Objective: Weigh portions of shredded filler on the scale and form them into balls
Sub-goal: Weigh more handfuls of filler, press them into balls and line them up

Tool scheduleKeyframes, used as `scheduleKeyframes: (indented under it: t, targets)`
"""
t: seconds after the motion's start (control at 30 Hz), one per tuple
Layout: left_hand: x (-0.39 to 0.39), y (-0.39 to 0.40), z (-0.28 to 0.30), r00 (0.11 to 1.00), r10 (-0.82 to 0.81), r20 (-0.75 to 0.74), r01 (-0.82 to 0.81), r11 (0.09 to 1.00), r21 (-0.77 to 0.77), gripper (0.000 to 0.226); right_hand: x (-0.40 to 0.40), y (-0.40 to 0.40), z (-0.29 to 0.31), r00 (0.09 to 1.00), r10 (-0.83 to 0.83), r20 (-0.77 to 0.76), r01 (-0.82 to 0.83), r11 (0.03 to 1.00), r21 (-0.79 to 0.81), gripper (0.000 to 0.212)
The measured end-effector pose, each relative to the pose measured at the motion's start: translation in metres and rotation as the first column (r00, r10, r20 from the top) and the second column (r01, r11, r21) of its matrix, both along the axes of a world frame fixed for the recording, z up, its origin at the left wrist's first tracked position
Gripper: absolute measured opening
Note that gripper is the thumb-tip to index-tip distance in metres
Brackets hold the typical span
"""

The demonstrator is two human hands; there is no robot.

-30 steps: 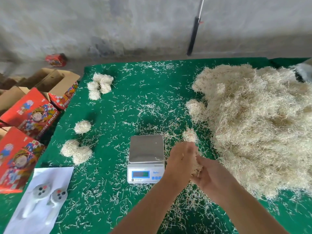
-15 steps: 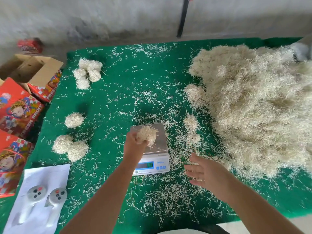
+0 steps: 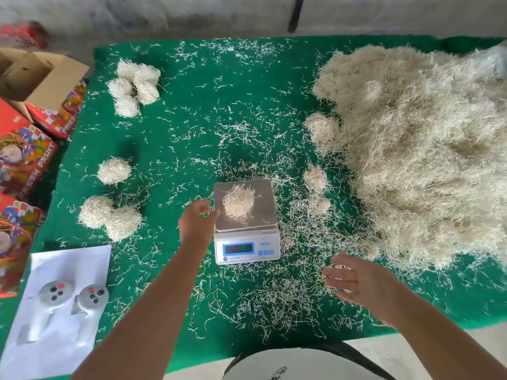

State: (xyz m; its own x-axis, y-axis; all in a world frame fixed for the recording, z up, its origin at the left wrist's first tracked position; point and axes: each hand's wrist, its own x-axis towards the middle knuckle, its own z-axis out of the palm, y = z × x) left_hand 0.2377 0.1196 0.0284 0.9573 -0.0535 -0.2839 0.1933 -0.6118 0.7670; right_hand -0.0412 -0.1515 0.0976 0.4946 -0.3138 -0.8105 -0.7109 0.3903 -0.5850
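Shredded filler portion (image 3: 238, 202) now sits loose on the steel pan of the scale (image 3: 245, 208), slightly left of pan centre; half a second ago the left hand carried this same clump above the pan, and a second ago both hands worked it together in front of the scale. Left hand (image 3: 198, 219) has let go; fingers relaxed, holding nothing, at the pan's left edge, whether touching it cannot be told. Right hand (image 3: 356, 279) is off to the right of the scale, spread flat and empty over scattered shreds on the green cloth (image 3: 192, 138). Display (image 3: 238, 248) lit; digits too blurred to read.

Judgement: weighing step under way; portion released so the reading can settle; next move depends on the figure, add from the bulk pile (image 3: 422, 149) or pull some off.

Finished balls lie at left: cluster at the far edge (image 3: 133, 87), one single (image 3: 114, 170), a touching pair (image 3: 109, 217); small tufts (image 3: 315, 178) between scale and pile.
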Motion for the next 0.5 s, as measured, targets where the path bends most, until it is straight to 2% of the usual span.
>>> scheduleKeyframes:
  t: [0.2, 0.3, 0.5]
  targets:
    - [-0.036, 0.039, -0.006, 0.996, 0.079, -0.049, -0.082, 0.995, -0.059, 0.012, 0.010, 0.001, -0.007, 0.999, 0.037, -0.029, -0.037, 0.999, 0.004, 0.056]
    - [-0.052, 0.048, -0.005, 0.992, 0.106, -0.063, -0.110, 0.992, -0.064, 0.011, 0.020, 0.003, -0.009, 0.997, 0.056, -0.055, -0.057, 0.998, -0.015, 0.040]
    - [-0.072, 0.049, -0.001, 0.986, 0.139, -0.089, -0.145, 0.988, -0.059, 0.011, 0.031, 0.007, 0.000, 0.994, 0.100, -0.037, -0.102, 0.994, -0.042, 0.029]
